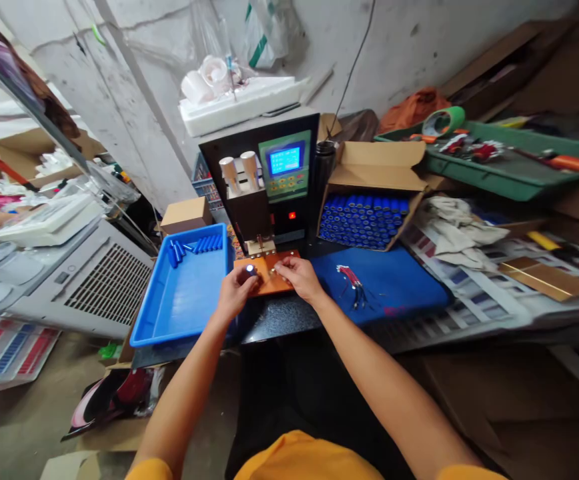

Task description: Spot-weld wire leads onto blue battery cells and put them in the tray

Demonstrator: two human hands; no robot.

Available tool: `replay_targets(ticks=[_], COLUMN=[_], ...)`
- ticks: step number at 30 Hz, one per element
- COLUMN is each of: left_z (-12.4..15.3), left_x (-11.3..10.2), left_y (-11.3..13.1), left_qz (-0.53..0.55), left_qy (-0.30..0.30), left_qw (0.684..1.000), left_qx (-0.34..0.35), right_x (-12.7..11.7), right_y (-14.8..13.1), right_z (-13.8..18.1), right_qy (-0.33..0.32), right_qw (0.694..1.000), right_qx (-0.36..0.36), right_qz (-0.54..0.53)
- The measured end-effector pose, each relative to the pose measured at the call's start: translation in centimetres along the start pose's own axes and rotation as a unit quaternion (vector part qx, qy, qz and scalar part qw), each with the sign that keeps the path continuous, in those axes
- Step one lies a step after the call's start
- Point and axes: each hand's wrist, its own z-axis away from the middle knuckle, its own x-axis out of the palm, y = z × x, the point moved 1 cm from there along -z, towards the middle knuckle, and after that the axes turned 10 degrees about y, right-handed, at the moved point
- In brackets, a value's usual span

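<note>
Between the fingers of my left hand (235, 291) is a battery cell (250, 269), its bright round end facing up. My right hand (300, 277) pinches at the right of it, over the orange plate (280, 285); what its fingertips hold is too small to make out. Directly behind both hands rises a black spot welder (297, 230) with a lit blue screen (286, 159). Its copper-coloured electrodes (261, 241) come down just beyond my fingertips. A bundle of red and black wires (353, 285) lies on a blue mat (399, 283) to the right.
At left, a blue tray (182, 333) holds several blue cells (207, 245) along its back. An open cardboard box (377, 177) packed with blue cells stands right of the welder. Farther right are a white cloth (457, 230) and a green tray (509, 180) with tape and tools.
</note>
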Motion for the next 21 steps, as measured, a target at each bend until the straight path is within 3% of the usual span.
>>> replay_targets(ticks=[6,12,21], left_z=[-0.2,0.0,0.3], left_x=[2.8,3.8,4.1], left_y=[0.0,-0.3,-0.8], left_qz=[-0.032,-0.043,-0.074], left_qy=[0.006,0.006,0.028], left_qw=[0.999,0.998,0.995], left_qx=[0.028,0.052,0.063], right_x=[0.6,0.9,1.3], right_y=[0.1,-0.1,-0.2], right_z=[0.0,-0.4,-0.9], right_qy=[0.019,0.049,0.044], right_qw=[0.998,0.997,0.998], right_qx=[-0.026,-0.044,-0.037], right_qz=[-0.046,-0.034,-0.034])
